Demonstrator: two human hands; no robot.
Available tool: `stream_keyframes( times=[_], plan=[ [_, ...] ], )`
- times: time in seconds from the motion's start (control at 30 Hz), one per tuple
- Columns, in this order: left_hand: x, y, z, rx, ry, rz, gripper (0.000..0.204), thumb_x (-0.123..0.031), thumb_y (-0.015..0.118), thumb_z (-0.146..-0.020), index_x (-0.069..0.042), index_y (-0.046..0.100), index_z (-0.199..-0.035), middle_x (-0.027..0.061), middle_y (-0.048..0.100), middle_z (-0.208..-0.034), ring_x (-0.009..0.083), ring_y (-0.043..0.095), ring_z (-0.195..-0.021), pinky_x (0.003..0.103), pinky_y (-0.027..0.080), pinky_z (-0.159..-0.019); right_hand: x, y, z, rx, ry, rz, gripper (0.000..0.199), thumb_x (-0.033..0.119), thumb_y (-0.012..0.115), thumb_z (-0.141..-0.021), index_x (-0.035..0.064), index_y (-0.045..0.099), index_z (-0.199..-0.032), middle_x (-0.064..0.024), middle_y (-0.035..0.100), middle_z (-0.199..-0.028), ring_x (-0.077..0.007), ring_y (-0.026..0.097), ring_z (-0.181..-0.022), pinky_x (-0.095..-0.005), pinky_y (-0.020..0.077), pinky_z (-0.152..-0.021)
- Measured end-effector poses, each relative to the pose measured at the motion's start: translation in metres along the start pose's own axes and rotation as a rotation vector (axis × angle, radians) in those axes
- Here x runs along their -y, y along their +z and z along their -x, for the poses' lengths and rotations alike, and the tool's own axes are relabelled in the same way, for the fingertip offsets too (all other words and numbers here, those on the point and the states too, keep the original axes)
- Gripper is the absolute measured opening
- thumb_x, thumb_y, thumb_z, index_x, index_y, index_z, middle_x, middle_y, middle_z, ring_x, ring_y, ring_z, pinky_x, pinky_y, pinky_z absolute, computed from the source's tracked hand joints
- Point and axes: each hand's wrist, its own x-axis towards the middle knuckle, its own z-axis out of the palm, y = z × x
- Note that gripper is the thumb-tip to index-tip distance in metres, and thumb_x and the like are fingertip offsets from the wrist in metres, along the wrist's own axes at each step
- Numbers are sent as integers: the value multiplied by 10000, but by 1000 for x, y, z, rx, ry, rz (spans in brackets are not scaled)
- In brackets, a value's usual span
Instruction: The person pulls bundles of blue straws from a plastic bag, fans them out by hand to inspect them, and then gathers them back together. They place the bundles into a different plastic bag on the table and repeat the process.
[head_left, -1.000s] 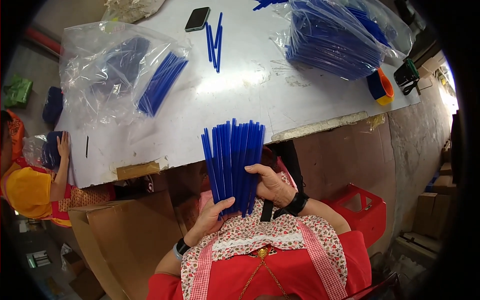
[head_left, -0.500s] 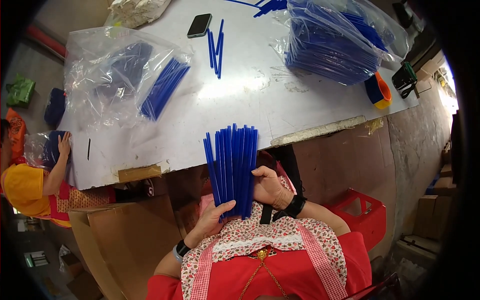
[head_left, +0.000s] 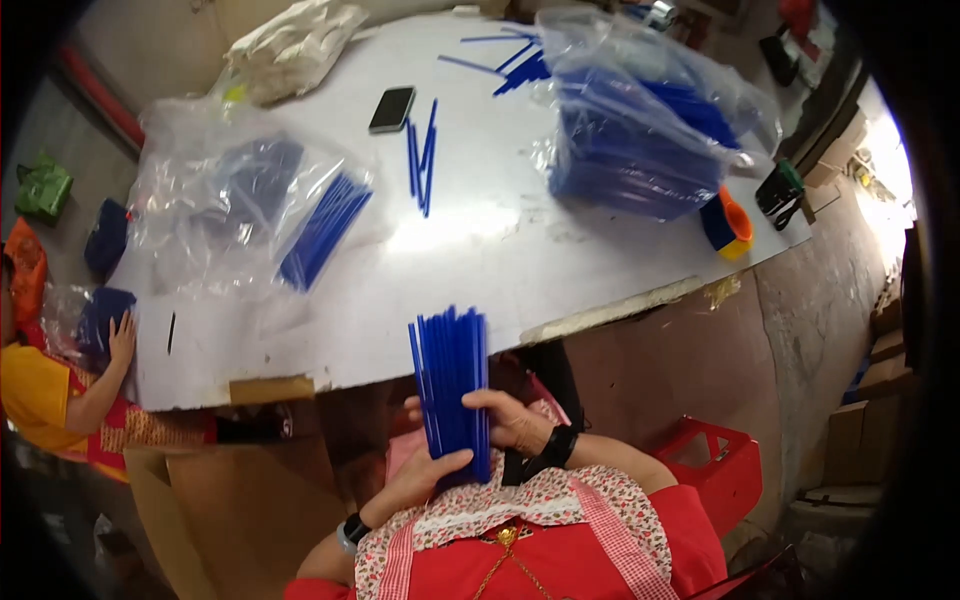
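A bundle of long, thin blue plastic strips (head_left: 450,370) stands upright between my hands, just in front of the table's near edge. My left hand (head_left: 420,476) grips the lower end, thumb across the front. Wrapped round the right side and back of the bundle is my right hand (head_left: 508,418), its fingertips showing past the left side. Their upper ends are nearly gathered, with one strip a little apart at the left. On the table, a second stack of blue strips (head_left: 325,232) pokes out of a clear plastic bag (head_left: 180,215).
Farther back on the white table (head_left: 470,270) lie a phone (head_left: 392,109) and a few loose strips (head_left: 421,165). A large bag of blue strips (head_left: 640,150) and a tape roll (head_left: 727,224) sit right. A cardboard box (head_left: 240,510) and red stool (head_left: 708,470) stand below; another person's hand (head_left: 122,340) is left.
The strips have drawn closer into a tighter bundle. My right hand has shifted left and round behind them. The whole view has tilted, so the table sits lower in it.
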Motion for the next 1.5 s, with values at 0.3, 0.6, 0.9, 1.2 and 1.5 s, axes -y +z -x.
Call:
stream_keyframes(
  times=[0.3,0.6,0.9,1.2,1.5],
  plan=[
    [-10,37,-2,154,-96,182,465,-166,650,-860,54,473,-1230,196,627,-1072,323,632,-985,416,528,-870,52,53,36,-122,-179,481,401,114,670,-754,34,515,-1114,-87,613,-919,-153,609,-835,-291,508,-791],
    [-46,7,10,-39,172,100,354,-140,574,-906,25,486,-1207,178,642,-1009,288,647,-915,394,536,-833,319,186,164,-1253,-858,2945,401,22,647,-728,71,526,-1108,-136,635,-889,-344,632,-826,-409,517,-726],
    [-183,-29,35,-486,954,-438,202,-83,560,-904,5,588,-1084,111,661,-950,174,635,-849,302,513,-778,403,146,89,-919,-367,2818,633,1,655,-653,68,504,-1264,-146,582,-1156,-305,551,-1093,-384,459,-916],
    [-357,-129,49,-1277,1514,-1135,212,-3,487,-874,28,584,-1060,160,645,-949,208,642,-887,283,496,-765,401,154,112,-824,-558,2528,521,121,623,-764,73,528,-1274,-164,531,-1293,-331,478,-1208,-393,356,-1044],
    [-396,-140,34,-506,583,-482,357,-65,619,-787,24,583,-1131,127,675,-843,235,656,-722,307,531,-666,344,135,186,-959,-992,2428,371,19,587,-836,29,568,-1206,-119,615,-1143,-235,571,-1096,-352,413,-976]
  ],
)
